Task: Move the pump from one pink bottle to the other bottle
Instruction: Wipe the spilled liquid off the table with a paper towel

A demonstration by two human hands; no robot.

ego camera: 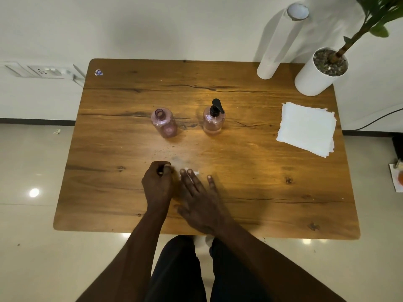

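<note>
Two pink bottles stand mid-table, well apart. The left bottle point(164, 123) has an open neck with no pump. The right bottle point(213, 123) carries the black pump point(216, 107). Both of my hands are near the table's front, away from the bottles. My left hand point(158, 183) rests on the wood with its fingers curled in, and I see nothing in it. My right hand point(198, 192) lies flat with straight fingers, pressing a small white tissue point(197, 172) onto a wet, smeared patch of the table point(261, 182).
A stack of white napkins point(307, 129) lies at the right. A white plant pot point(320, 71) and a tall white roll point(279, 42) stand at the back right corner. Small droplets point(165, 150) dot the wood in front of the bottles.
</note>
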